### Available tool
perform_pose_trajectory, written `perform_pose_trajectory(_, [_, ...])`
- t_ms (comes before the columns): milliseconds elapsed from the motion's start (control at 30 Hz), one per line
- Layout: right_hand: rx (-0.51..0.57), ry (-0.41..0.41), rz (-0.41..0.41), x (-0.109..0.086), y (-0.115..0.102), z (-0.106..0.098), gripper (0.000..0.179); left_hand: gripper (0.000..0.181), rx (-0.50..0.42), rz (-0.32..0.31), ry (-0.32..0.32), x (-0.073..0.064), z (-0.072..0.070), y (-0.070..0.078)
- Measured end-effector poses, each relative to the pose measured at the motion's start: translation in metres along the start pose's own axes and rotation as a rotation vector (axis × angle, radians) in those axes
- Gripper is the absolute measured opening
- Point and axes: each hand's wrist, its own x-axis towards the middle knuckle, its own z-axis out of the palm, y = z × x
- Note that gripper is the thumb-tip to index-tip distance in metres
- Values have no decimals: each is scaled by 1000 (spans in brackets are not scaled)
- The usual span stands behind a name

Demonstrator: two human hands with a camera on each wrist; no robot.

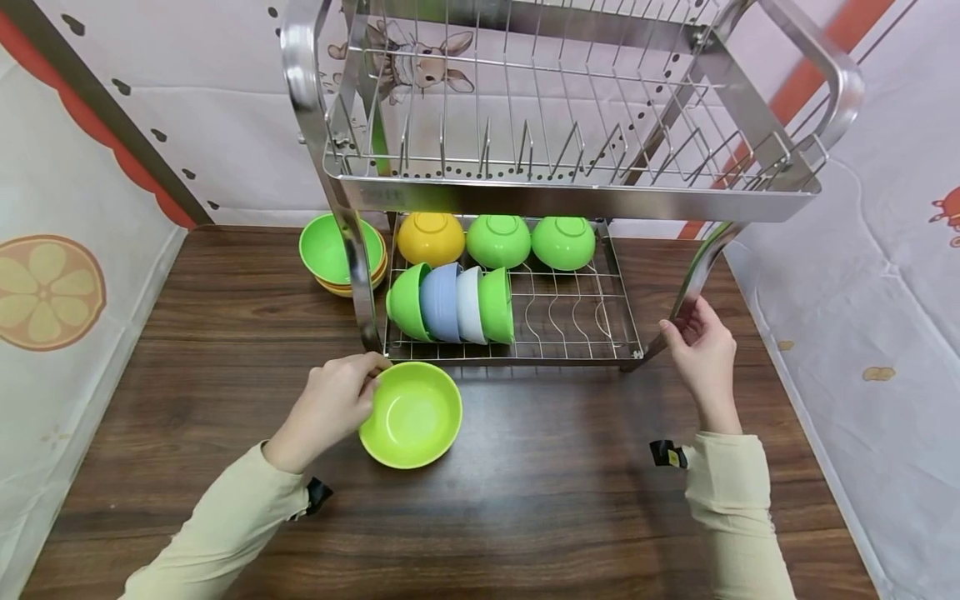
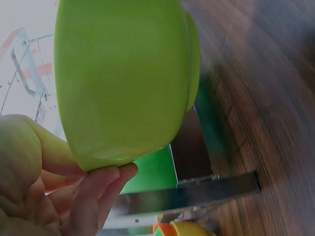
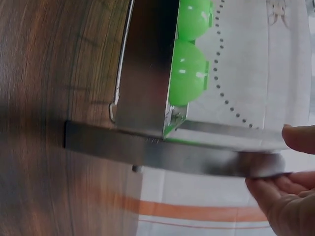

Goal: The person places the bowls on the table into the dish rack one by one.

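Observation:
My left hand (image 1: 330, 408) pinches the rim of a yellow-green bowl (image 1: 411, 415), thumb on one side and fingers on the other. The bowl faces up in front of the rack's left front corner; in the left wrist view its rounded side (image 2: 120, 83) fills the middle. My right hand (image 1: 703, 350) holds the right front leg (image 1: 697, 279) of a two-tier metal dish rack (image 1: 577, 198) between thumb and fingers. On the lower tier, green, blue and white bowls (image 1: 442, 302) stand on edge at the front left. Behind them, one yellow (image 1: 431, 240) and two green bowls (image 1: 498, 242) rest upside down.
Left of the rack stands a stack of bowls (image 1: 330, 248), green on top and yellow-orange below. Wire slots (image 1: 562, 312) show at the lower tier's right. The upper tier overhangs the back bowls. White patterned cloth (image 1: 247, 125) borders the brown wooden table (image 1: 525, 517).

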Motion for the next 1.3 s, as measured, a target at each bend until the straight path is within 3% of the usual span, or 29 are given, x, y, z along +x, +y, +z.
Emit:
perform_pose_trajectory(200, [-106,61,-146,-15,-9,4,53,14,-22,12,16,4,8,8])
perform_pose_trajectory(300, [-142,96,-265,-26,-16,7,60,15,-33,9,18,7,10,12])
perform_pose_trajectory(400, [-121,77,-415,-36,-28,12,57,16,-46,7,20,9,11,15])
perform_pose_trajectory(567, [-16,-37,-719,-52,-51,27,54,16,-65,8,10,13,13,19])
perform_pose_trajectory(733, [52,-266,-980,-70,-68,45,51,16,-76,2,-6,15,15,22])
perform_pose_trajectory(833, [44,-399,-1063,-80,-74,54,44,16,-77,-2,-1,17,16,23])
perform_pose_trajectory(933, [16,-463,-1141,-88,-78,62,39,17,-88,-3,6,18,17,24])
perform_pose_trajectory(1067, [0,-488,-1255,-95,-82,71,32,17,-97,7,16,19,20,26])
perform_pose_trajectory(1300, [-70,-514,-1363,-102,-84,83,21,16,-104,10,11,21,22,29])
